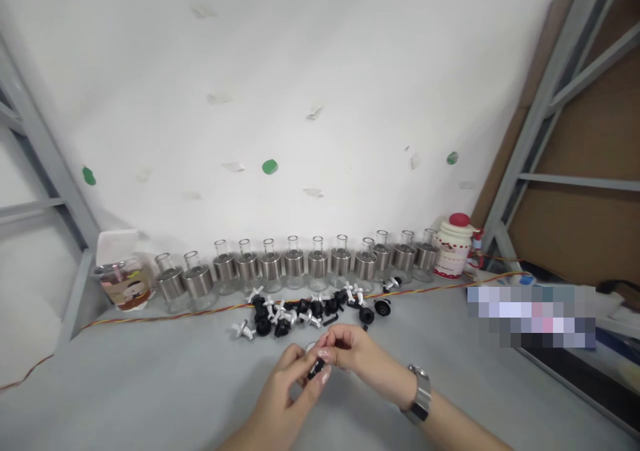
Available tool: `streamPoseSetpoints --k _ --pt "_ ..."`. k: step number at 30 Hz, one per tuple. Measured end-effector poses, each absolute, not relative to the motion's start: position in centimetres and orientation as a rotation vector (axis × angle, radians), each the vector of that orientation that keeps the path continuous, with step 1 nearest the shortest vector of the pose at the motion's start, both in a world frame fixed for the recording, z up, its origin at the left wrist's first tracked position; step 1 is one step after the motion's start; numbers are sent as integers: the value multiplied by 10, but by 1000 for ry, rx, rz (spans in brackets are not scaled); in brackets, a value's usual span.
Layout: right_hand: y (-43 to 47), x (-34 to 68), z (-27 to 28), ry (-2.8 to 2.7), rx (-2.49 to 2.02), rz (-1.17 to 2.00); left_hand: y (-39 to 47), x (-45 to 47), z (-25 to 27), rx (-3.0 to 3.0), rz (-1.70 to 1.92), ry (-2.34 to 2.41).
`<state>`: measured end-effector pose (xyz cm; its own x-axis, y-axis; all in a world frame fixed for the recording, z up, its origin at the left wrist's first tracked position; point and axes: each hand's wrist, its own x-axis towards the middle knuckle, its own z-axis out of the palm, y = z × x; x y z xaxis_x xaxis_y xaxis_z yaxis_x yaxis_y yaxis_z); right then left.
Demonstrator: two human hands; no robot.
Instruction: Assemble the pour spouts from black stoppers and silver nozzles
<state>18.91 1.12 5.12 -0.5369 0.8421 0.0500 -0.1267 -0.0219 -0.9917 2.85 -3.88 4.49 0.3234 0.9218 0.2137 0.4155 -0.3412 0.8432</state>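
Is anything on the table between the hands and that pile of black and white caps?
Nothing visible. Both hands, the left hand and the right hand, pinch a small black part just in front of the pile of caps; only bare table lies between.

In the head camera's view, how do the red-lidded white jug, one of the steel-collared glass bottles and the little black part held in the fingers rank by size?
Largest to smallest:
1. Red-lidded white jug
2. Steel-collared glass bottle, somewhat smaller
3. Small black part, pinched between both hands, clearly smallest though nearest the camera
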Motion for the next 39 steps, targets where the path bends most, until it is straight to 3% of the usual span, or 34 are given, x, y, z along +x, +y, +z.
streamPoseSetpoints --k 29,39 --pt "8 184 50 -1426 -767 1662 -42 28 48 1749 1055 1036" --pt "8 182 47 -1411 -767 1653 -33 29 27 1520 1108 1032"
